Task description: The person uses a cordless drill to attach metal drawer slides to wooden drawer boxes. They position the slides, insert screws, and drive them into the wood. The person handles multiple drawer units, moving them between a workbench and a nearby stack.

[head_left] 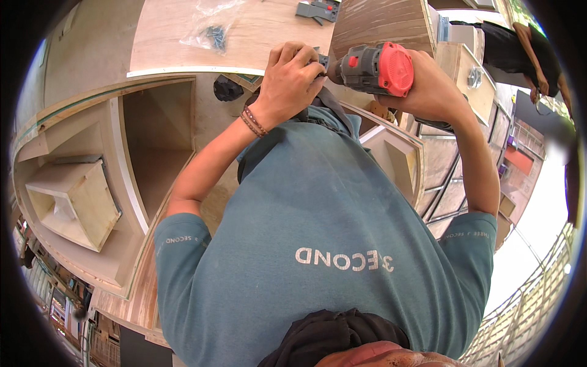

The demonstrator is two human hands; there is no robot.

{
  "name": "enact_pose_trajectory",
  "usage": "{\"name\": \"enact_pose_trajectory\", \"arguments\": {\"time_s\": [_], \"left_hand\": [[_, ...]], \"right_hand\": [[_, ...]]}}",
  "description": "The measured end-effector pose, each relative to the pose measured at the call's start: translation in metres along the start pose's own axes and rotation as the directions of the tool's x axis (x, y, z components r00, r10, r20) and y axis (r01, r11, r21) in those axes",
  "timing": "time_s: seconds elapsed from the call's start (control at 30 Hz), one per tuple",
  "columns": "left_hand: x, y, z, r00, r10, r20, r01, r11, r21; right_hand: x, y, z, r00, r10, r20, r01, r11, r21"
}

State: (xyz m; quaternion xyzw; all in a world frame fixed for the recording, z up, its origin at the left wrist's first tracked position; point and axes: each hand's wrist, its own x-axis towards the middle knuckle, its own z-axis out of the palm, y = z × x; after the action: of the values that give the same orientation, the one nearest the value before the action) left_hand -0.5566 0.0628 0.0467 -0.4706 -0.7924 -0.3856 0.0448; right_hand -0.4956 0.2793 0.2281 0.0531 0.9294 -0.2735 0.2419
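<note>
My right hand (422, 85) is wrapped round the grip of a red and dark grey cordless drill (367, 68), its nose pointing left. Close to that nose, my left hand (292, 76) is closed on a small dark grey piece (322, 60), mostly covered by the fingers. The hand rests at the near edge of a light plywood panel (177, 40). Whether the drill's tip touches the grey piece cannot be made out. On the panel lie a clear plastic bag (199, 38) with several blue screws (216, 38) and a grey tool with a red button (318, 10).
An open wooden cabinet carcass (158, 122) stands at the left, with a small plywood box (76, 199) beside it. A brown wood panel (382, 24) is beyond the drill. At the far right another person (520, 55) in dark clothes stands near. A black bundle (227, 88) lies below the panel.
</note>
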Motion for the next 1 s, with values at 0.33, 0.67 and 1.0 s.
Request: {"name": "enact_pose_trajectory", "arguments": {"time_s": [0.33,0.67,1.0], "left_hand": [[0.017,-0.004,-0.007,0.988,0.136,-0.069,-0.123,0.979,0.164],[0.033,-0.004,-0.019,0.973,0.12,-0.195,-0.108,0.992,0.069],[0.009,-0.027,-0.024,0.937,0.268,0.224,-0.273,0.962,-0.007]], "right_hand": [[-0.024,0.011,-0.01,0.981,-0.018,-0.192,0.045,0.99,0.134],[-0.045,0.046,0.036,0.881,0.038,-0.472,0.182,0.892,0.413],[-0.056,0.071,0.054,0.873,0.145,-0.466,0.115,0.866,0.486]]}}
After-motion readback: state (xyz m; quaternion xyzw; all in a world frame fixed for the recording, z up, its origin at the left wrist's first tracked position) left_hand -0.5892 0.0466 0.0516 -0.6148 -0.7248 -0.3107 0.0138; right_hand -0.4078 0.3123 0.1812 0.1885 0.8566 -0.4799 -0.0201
